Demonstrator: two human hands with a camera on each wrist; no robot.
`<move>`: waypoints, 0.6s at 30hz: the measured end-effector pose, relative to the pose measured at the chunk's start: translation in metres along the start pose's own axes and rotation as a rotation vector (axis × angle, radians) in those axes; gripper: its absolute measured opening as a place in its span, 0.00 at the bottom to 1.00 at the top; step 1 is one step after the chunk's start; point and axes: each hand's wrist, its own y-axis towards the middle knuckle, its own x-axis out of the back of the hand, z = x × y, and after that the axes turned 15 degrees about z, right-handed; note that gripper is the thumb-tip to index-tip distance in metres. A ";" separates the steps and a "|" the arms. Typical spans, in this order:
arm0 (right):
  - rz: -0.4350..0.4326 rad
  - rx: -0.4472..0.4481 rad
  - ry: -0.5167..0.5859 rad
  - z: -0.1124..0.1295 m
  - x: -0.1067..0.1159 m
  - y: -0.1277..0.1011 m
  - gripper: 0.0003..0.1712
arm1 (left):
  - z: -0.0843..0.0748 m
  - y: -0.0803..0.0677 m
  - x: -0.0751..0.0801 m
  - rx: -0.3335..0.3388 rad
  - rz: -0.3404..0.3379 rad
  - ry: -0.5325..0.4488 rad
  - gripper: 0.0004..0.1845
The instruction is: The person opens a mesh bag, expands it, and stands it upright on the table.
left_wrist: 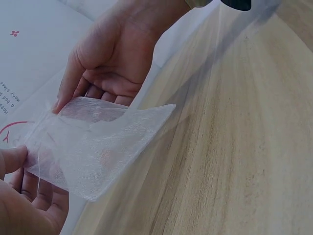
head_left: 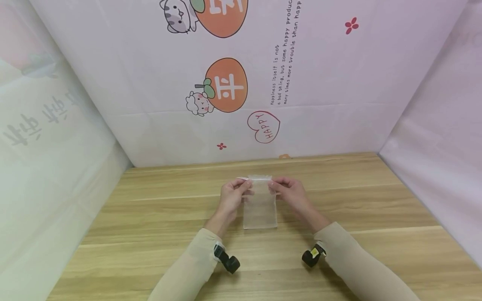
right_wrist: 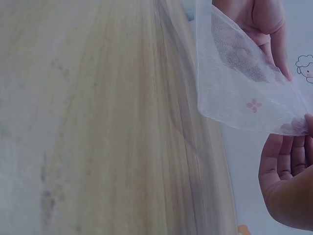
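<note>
A sheer white organza drawstring bag (head_left: 260, 211) hangs between my two hands over the table, its gathered top edge facing away from me. My left hand (head_left: 230, 197) pinches the upper left corner between thumb and fingers. At the opposite corner my right hand (head_left: 294, 195) pinches the bag in the same way. In the left wrist view the bag (left_wrist: 112, 147) looks flat, with fingers showing faintly through the mesh. A thin ribbon end hangs beside the left hand (left_wrist: 29, 205). From the right wrist view, the bag's lower edge sticks out above the wood.
A wood-grain table (head_left: 150, 234) lies under both hands. Behind it rises a white printed cloth (head_left: 320, 83) with orange fruit drawings and lettering. Pale cloth sides (head_left: 49, 146) flank the table. Each forearm wears a black wrist camera (head_left: 230, 262).
</note>
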 end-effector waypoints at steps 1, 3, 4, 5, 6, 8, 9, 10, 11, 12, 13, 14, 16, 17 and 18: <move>-0.002 0.002 0.007 0.000 0.000 0.000 0.12 | 0.000 0.000 0.000 0.005 -0.004 -0.006 0.10; -0.006 0.007 0.014 -0.001 0.000 0.001 0.12 | 0.000 0.000 0.000 0.011 -0.010 -0.013 0.10; -0.007 0.010 0.015 -0.002 -0.001 0.001 0.12 | 0.000 0.001 0.000 0.015 -0.014 -0.017 0.09; -0.007 0.013 0.012 -0.002 -0.001 0.001 0.12 | 0.000 0.001 0.000 0.017 -0.017 -0.022 0.09; -0.009 0.016 0.011 -0.003 -0.001 0.001 0.12 | 0.000 0.001 0.000 0.018 -0.018 -0.028 0.08; -0.007 0.018 0.009 -0.003 -0.001 0.001 0.13 | -0.001 0.001 0.000 0.023 -0.019 -0.040 0.07; -0.007 0.018 0.013 -0.003 -0.001 0.001 0.13 | -0.001 0.002 0.000 0.026 -0.020 -0.049 0.06; -0.009 0.018 0.018 -0.003 -0.001 0.001 0.12 | -0.001 0.002 0.000 0.029 -0.019 -0.056 0.05; -0.009 0.017 0.021 -0.003 -0.002 0.001 0.12 | -0.001 0.002 0.000 0.033 -0.018 -0.063 0.05; -0.010 0.016 0.027 -0.003 -0.002 0.001 0.11 | -0.001 0.002 0.001 0.036 -0.018 -0.072 0.04; -0.012 0.015 0.032 -0.003 -0.002 0.001 0.11 | -0.001 0.002 0.001 0.039 -0.018 -0.080 0.04; -0.015 0.015 0.040 -0.003 -0.002 0.002 0.10 | -0.001 0.003 0.001 0.040 -0.018 -0.088 0.04; -0.023 0.012 0.052 -0.004 -0.003 0.003 0.10 | 0.000 0.003 0.001 0.041 -0.018 -0.102 0.04; -0.024 0.011 0.054 -0.004 -0.003 0.003 0.10 | 0.000 0.003 0.001 0.041 -0.021 -0.112 0.05; -0.027 0.008 0.059 -0.003 -0.003 0.003 0.10 | 0.000 0.004 0.001 0.041 -0.021 -0.121 0.05</move>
